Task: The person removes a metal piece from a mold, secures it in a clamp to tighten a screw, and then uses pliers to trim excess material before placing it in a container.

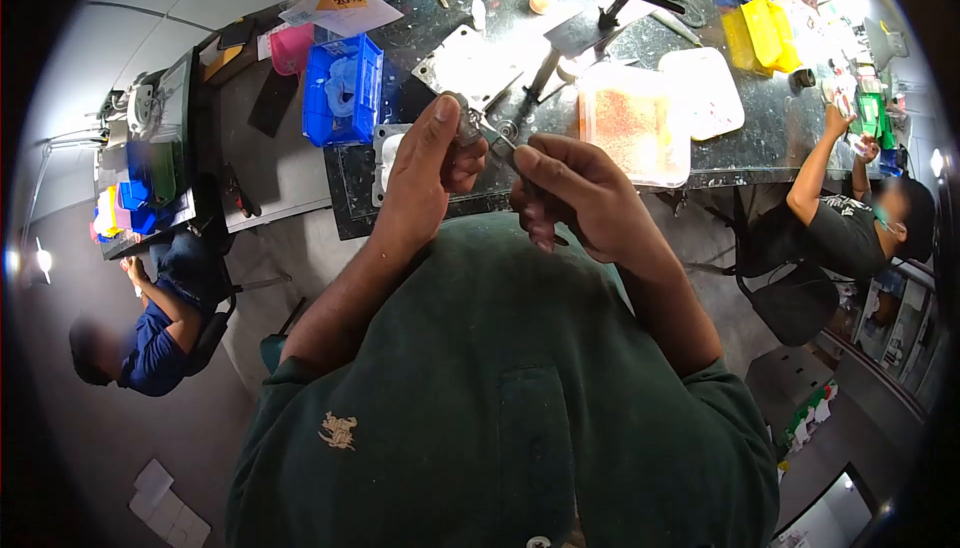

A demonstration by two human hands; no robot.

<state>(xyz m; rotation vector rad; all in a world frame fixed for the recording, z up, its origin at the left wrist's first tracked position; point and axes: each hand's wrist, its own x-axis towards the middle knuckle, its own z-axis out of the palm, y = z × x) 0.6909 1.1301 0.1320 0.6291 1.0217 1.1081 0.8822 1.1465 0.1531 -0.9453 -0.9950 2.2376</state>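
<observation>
My left hand is closed round a small greyish piece, its thumb on top; what kind of piece it is I cannot make out. My right hand grips a slim metal hand tool between thumb and fingers. The thin shaft points left, and its tip is at or very close to the small piece. Most of the tool's handle is hidden in my fingers. Both hands are raised in front of my chest, over the near edge of the dark workbench.
Left of my hands stands a blue bin. On the right are a clear tub of orange-brown grains, a white lid and a yellow bin. A lamp stand rises behind. Co-workers sit at left and right.
</observation>
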